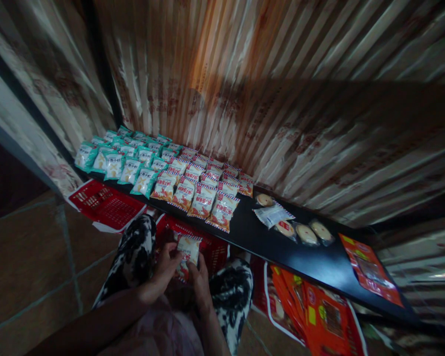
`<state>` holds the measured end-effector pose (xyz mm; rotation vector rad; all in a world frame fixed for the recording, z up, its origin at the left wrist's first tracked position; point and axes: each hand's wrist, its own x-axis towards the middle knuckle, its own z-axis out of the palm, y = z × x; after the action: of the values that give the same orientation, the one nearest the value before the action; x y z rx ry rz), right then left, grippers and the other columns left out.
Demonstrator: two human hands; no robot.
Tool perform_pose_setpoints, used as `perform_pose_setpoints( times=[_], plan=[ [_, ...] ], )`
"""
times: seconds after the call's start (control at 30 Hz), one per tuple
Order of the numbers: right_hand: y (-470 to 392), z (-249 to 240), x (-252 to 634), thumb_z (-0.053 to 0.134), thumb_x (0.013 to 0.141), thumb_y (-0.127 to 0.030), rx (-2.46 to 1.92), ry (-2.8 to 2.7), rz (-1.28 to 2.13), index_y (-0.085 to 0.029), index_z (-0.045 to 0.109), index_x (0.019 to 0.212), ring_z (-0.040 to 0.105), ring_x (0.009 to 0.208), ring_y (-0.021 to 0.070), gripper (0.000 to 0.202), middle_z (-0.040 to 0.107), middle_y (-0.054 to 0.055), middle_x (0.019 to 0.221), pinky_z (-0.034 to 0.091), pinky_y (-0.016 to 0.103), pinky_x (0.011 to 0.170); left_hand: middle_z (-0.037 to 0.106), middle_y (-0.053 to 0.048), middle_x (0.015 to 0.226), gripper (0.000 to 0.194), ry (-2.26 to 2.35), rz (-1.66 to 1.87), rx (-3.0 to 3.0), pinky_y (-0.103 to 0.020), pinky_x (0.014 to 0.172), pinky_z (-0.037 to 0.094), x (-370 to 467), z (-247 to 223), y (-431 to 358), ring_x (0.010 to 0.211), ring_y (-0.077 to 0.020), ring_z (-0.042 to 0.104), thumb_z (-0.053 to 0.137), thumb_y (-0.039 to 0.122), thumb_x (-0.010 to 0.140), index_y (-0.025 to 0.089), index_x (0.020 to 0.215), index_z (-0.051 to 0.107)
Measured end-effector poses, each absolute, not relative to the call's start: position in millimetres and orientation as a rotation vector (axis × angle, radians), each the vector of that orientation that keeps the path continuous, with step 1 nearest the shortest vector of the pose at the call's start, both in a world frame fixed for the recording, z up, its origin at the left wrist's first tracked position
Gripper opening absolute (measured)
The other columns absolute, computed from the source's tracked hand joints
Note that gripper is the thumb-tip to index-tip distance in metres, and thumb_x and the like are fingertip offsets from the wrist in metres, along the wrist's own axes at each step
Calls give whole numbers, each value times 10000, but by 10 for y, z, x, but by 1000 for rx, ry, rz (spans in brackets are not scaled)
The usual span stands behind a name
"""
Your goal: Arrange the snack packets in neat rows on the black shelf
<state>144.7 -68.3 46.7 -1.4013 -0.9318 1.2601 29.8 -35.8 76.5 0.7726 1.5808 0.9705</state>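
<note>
Between my knees, my left hand [167,264] and my right hand [200,278] both grip a small snack bag [188,248], white with red and orange print. It is held upright above a red basket. My left fingers close on its left side, and my right thumb presses its lower front. In front, on a black shelf [241,228], stand rows of matching snack bags [201,199]. To their left are rows of teal-and-white snack bags [114,165].
Right along the shelf lie round wrapped biscuits [306,234], a loose silvery packet [273,215] and an orange packet [371,269]. Below are red baskets [111,205], one holding orange packets [315,312]. A pleated, printed curtain [222,74] hangs behind the shelf.
</note>
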Motion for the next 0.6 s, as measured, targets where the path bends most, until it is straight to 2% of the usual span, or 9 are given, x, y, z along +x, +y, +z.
perform_pose_setpoints(
  times=[0.07, 0.17, 0.3, 0.5, 0.6],
  plan=[
    [-690, 494, 1444, 541, 733, -365, -1289, -798, 1404, -168, 521, 1187, 650, 816, 209, 496, 678, 74, 1006, 513, 303, 708, 642, -102, 1022, 389, 1551, 919, 743, -295, 792, 477, 294, 804, -379, 937, -219, 622, 645, 303, 622, 146, 967, 557],
    [-684, 512, 1447, 554, 716, -347, -1176, -658, 1498, -162, 531, 1184, 654, 772, 214, 503, 691, 64, 934, 513, 311, 681, 629, -129, 1070, 500, 1449, 821, 676, -297, 731, 498, 286, 841, -413, 902, -225, 637, 621, 395, 666, 141, 1083, 513],
    [-670, 504, 1470, 572, 703, -378, -1145, -619, 1516, -146, 577, 1120, 656, 736, 219, 477, 697, 67, 889, 511, 320, 675, 630, -126, 1094, 583, 1328, 804, 654, -283, 741, 498, 276, 877, -437, 931, -233, 633, 654, 506, 622, 157, 1073, 531],
    [-681, 530, 1480, 535, 773, -480, -1317, -845, 1390, -160, 597, 1096, 634, 876, 215, 458, 677, 73, 1018, 501, 302, 746, 678, -65, 912, 498, 1393, 834, 649, -286, 689, 504, 299, 973, -436, 838, -222, 650, 652, 521, 631, 190, 987, 546],
    [-676, 574, 1472, 497, 812, -495, -1353, -953, 1327, -164, 576, 1137, 611, 958, 215, 471, 659, 79, 1082, 490, 299, 788, 665, -75, 919, 472, 1416, 900, 695, -294, 691, 508, 316, 927, -431, 821, -218, 649, 630, 511, 654, 182, 974, 518]
  ],
)
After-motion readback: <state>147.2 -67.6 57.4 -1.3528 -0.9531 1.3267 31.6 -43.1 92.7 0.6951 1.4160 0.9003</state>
